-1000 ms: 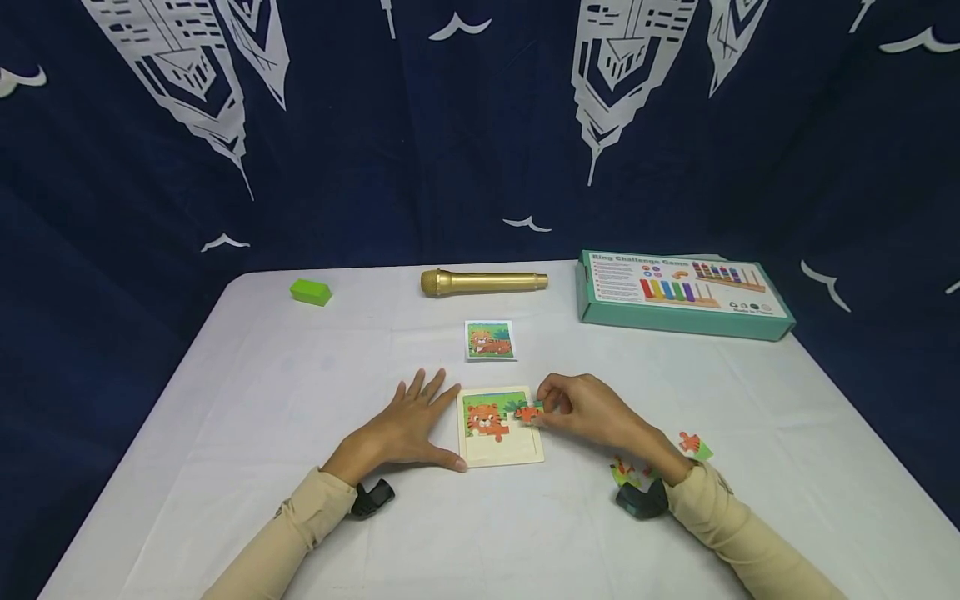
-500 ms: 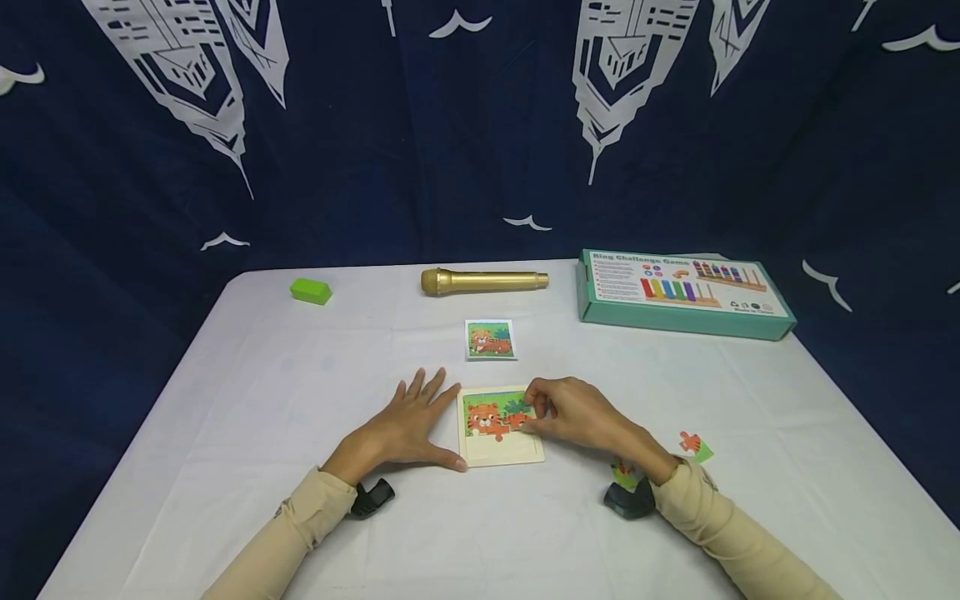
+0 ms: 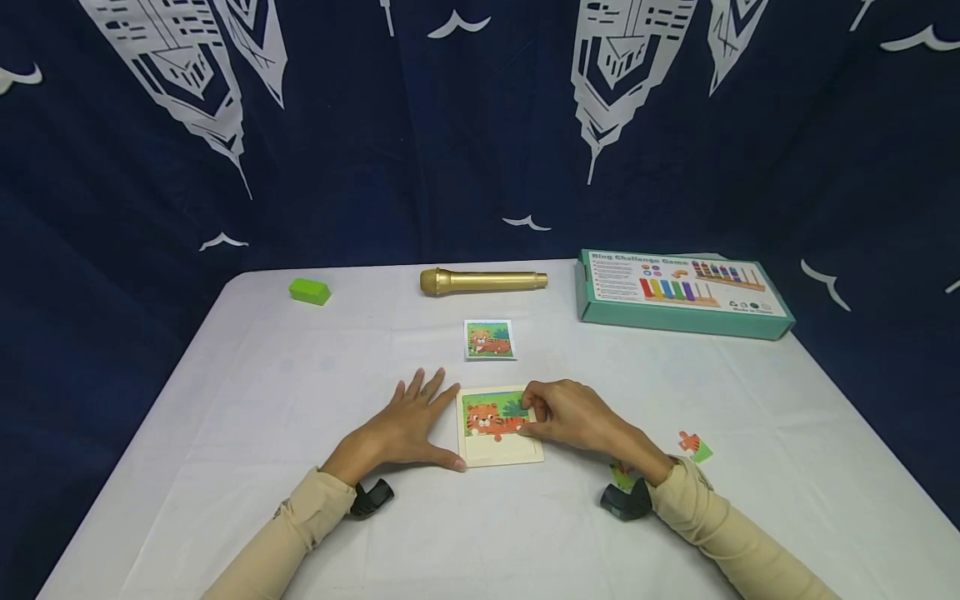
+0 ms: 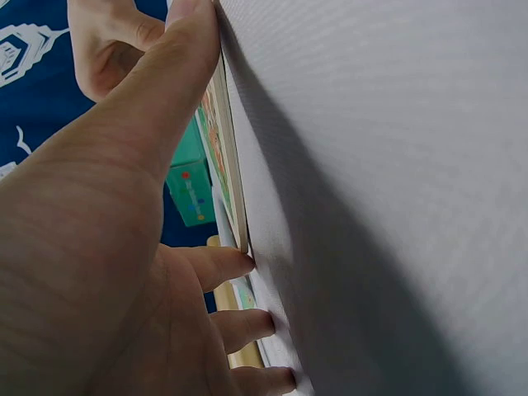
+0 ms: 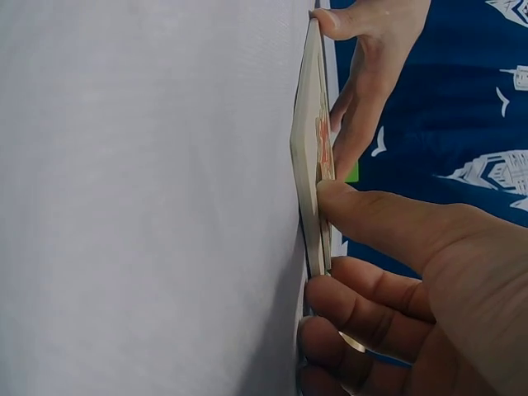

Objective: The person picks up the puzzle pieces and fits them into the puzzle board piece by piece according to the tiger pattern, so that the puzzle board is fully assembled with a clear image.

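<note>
A pale wooden puzzle tray (image 3: 501, 457) lies on the white table between the hands. Joined pieces showing a tiger and greenery fill its upper part, and its lower part is bare wood. My left hand (image 3: 405, 429) rests on the table with spread fingers, thumb and index fingertip touching the tray's left side. At the tray's upper right, my right hand (image 3: 577, 414) holds a tiger-body puzzle piece (image 3: 514, 417) down in the picture. In the right wrist view the thumb (image 5: 355, 202) presses on that piece, while other fingers curl at the tray edge. The fingers partly hide the piece.
Loose puzzle pieces (image 3: 694, 446) lie to the right, some partly hidden by the right wrist. Behind the tray sits a small tiger picture card (image 3: 490, 341). Farther back are a green block (image 3: 310, 291), a gold microphone (image 3: 483, 282) and a Ring Challenge Game box (image 3: 684, 296).
My right hand has moved left with the puzzle piece, from the tray's right edge into the picture, where the piece now lines up with its neighbours. The left hand has stayed put.
</note>
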A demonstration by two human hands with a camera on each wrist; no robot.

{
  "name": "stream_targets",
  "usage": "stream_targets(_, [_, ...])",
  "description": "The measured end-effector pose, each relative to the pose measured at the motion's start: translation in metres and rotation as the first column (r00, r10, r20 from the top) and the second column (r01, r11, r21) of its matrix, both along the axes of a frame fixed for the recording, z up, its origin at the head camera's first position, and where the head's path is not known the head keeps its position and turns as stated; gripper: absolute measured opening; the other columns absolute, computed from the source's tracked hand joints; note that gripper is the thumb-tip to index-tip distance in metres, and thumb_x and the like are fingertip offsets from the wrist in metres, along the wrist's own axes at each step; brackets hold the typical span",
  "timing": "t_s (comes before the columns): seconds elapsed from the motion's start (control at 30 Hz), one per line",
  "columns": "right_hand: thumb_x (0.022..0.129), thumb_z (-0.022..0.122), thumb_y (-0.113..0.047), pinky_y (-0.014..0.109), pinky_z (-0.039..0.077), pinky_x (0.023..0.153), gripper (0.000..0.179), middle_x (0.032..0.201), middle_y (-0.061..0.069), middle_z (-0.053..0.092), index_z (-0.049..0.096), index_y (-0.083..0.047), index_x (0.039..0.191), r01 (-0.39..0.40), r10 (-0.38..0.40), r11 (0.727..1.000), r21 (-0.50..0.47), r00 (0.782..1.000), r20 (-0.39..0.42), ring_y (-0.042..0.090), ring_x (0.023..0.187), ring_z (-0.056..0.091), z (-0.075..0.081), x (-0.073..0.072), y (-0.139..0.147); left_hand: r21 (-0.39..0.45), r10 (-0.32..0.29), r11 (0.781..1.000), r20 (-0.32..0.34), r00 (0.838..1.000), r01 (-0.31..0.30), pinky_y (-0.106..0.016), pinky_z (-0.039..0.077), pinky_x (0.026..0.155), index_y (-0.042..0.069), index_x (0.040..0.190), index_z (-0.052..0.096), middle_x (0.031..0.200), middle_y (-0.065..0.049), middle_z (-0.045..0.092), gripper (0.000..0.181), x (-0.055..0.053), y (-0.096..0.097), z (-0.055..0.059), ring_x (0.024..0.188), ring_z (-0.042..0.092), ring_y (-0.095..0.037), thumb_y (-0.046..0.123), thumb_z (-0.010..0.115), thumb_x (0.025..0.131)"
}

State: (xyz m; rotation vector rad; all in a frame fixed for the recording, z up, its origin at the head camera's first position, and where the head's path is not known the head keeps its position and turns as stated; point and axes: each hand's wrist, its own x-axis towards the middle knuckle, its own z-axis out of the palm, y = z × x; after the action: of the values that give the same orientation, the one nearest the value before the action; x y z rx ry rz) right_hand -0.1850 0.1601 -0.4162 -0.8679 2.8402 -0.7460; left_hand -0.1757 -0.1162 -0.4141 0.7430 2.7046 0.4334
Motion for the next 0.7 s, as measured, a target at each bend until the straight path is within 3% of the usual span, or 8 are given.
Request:
stream_targets(0.47, [0.077,0.081,-0.031,0.021,0.035,0.054,0.029,0.064,-0.013,0.049,0.062,-0.016,0.092,-0.003,0.003,1.000,0.012,1.000,-0.004,0.003,0.057,0.042,0.0004,0.0007,-0.0012,0.004,-0.002,1.000,-0.004,1.000,0.002,-0.060,0.005,0.114,0.013,0.153,0.024,0.160,-0.017,0.006,0.115,0.0006,-0.0007,0.0001,0.145,-0.003,-0.042,0.069,0.072,0.067])
stream_targets(0.7, [0.081,0.077,-0.023,0.021,0.034,0.054,0.018,0.063,-0.013,0.048,0.063,-0.017,0.091,-0.044,0.043,0.999,-0.017,0.999,-0.012,0.002,0.057,0.042,0.0013,0.0003,-0.0003,-0.002,-0.003,1.000,-0.007,1.000,0.003,-0.059,0.005,0.115,0.013,0.153,0.023,0.160,-0.016,0.006,0.115,-0.0001,-0.0008,-0.0008,0.145,-0.003,-0.042,0.070,0.072,0.067])
